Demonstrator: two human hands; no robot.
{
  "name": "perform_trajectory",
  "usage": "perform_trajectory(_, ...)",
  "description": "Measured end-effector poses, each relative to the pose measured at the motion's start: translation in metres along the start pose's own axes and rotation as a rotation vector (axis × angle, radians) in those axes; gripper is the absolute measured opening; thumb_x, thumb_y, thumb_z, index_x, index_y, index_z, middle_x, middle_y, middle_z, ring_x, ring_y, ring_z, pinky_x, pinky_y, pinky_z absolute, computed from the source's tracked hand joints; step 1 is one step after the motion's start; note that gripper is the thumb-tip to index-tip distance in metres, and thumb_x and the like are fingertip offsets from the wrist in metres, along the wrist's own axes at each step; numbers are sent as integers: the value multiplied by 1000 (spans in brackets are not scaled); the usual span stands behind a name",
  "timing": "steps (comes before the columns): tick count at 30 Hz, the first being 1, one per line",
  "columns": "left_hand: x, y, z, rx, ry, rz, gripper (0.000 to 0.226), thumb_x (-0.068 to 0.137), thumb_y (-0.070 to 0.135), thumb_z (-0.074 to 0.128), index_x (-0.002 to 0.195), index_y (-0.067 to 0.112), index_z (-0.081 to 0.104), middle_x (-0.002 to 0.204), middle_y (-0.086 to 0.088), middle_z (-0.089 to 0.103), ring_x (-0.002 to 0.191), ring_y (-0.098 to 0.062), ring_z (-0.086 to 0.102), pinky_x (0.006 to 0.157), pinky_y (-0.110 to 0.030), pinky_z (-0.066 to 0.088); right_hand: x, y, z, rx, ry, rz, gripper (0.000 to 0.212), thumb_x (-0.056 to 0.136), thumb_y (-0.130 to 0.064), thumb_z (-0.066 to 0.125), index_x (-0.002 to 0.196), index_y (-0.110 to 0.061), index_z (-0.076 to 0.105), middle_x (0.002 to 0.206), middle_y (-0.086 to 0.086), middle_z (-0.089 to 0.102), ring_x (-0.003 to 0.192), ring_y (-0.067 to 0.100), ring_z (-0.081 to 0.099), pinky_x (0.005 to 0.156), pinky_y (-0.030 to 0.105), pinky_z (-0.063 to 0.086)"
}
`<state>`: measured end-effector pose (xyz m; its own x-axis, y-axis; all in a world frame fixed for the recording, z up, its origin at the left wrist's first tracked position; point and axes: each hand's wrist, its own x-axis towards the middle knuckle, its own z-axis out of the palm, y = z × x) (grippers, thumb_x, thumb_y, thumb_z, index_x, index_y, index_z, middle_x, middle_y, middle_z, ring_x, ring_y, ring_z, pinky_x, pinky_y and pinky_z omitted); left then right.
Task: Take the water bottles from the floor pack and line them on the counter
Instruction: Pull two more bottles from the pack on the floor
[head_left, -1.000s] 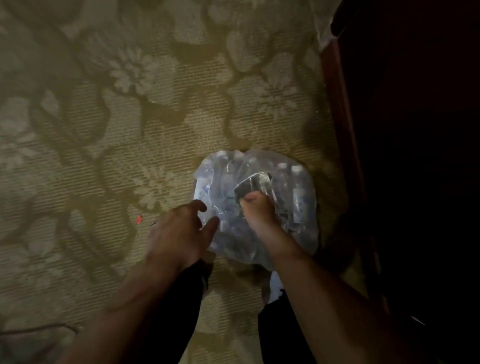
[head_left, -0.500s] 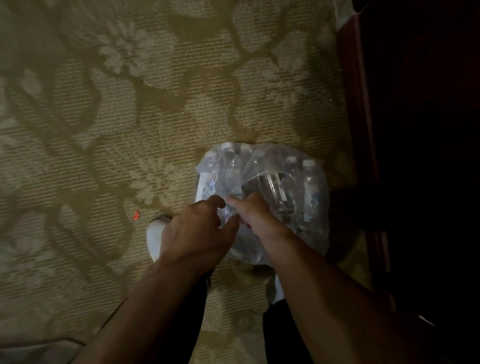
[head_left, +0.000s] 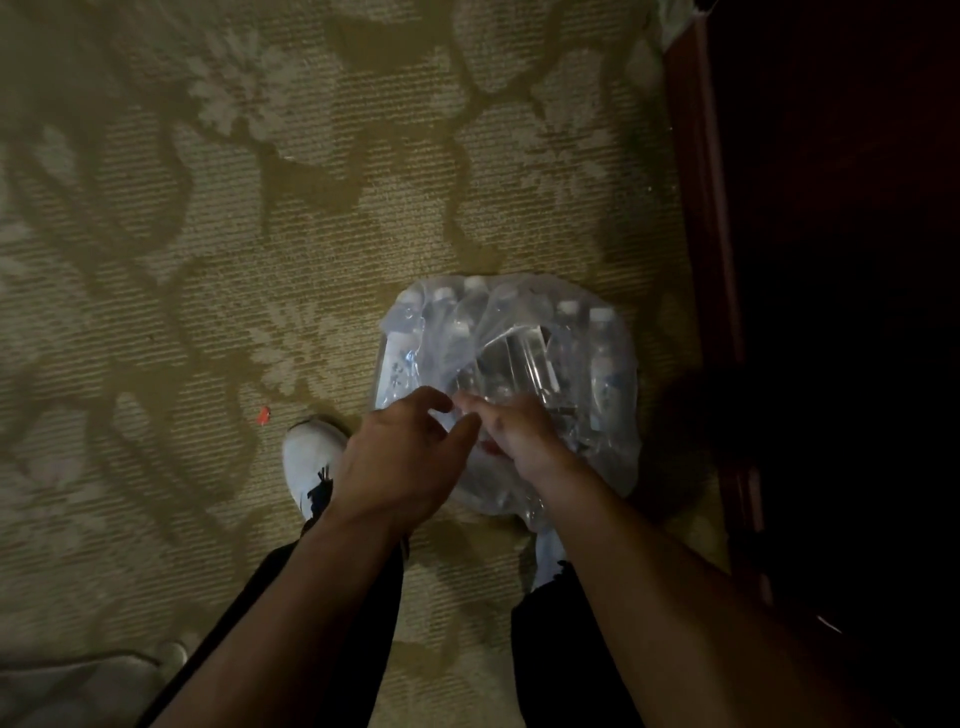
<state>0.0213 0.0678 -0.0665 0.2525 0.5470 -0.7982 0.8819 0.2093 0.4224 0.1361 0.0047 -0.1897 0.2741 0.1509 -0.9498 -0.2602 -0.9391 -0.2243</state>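
Item: shrink-wrapped pack of water bottles (head_left: 506, 384), standing on the patterned carpet (head_left: 208, 234) just left of a dark wooden cabinet base (head_left: 711, 260). White caps are showing along the far edge of the pack; a torn, gaping opening in the clear film (head_left: 511, 345) is facing up near its middle. No bottle is out yet; the counter is not in view.

Left hand (head_left: 400, 457): a second ago it was hovering spread at the near-left corner of the pack; it is now closing in, thumb and forefinger curling toward the film right beside the other hand. Whether it is already pinching plastic cannot be told.

Right hand (head_left: 514, 434): it has been drawing back from the opening toward the near edge and is pinching a fold of film between fingertips (head_left: 470, 402).

Reading: both hands are meeting on the same stretch of wrap, which suggests the tear is being widened rather than a bottle being lifted. The task is judged to be at its opening step.

Also present: white shoe (head_left: 311, 457) left of the pack; small red scrap (head_left: 264, 414) on the carpet farther left.
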Motion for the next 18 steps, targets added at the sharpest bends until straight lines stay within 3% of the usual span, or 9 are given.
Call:
perform_trajectory(2,-3,1,5,-31,-12,-13,39,92,53,58,122,28,65,88,13,66,96,-18,70,90,-43,57,-7,-2,-14,143,-31,16,58,73,-42,82,117,-7,65,109,14,70,81,20,69,47,20,51)
perform_trajectory(7,-13,10,23,-81,-21,-54,45,94,56,55,123,24,64,88,16,64,96,-17,67,91,-36,54,-59,-4,-48,511,-260,183,26,83,-28,76,101,-10,70,88,9,69,76,20,66,60,29,54)
perform_trajectory(9,-12,14,28,-103,-9,-101,60,93,64,47,131,19,60,109,2,71,110,-23,65,96,-39,51,-84,1,-49,502,-283,197,22,83,-32,75,96,-15,72,87,6,72,80,20,67,60,29,54)
perform_trajectory(12,-9,14,34,-169,-40,-194,84,85,81,39,137,16,56,131,-10,64,122,-29,59,105,-46,46,-122,14,-46,356,-296,47,29,87,-35,71,112,-22,67,100,0,72,80,15,69,65,29,56)
perform_trajectory(14,-11,14,34,-361,-65,-232,93,71,87,47,130,17,62,122,-9,68,113,-28,65,102,-50,50,-145,20,-47,247,-275,-89,23,88,-34,70,110,-34,66,101,-8,73,82,7,70,69,26,56)
perform_trajectory(16,-12,10,35,-616,-44,-275,76,72,76,66,118,15,69,104,-7,77,94,-26,75,88,-47,59,-158,20,-50,83,-318,-234,31,86,-33,73,114,-41,64,104,-16,73,93,-1,68,80,22,55)
perform_trajectory(18,-11,2,34,-719,-7,-288,60,76,64,75,110,14,72,95,-8,79,82,-25,78,77,-43,62,-157,19,-56,49,-465,-266,35,91,-23,68,123,-34,62,107,-16,72,103,-1,65,88,20,52)
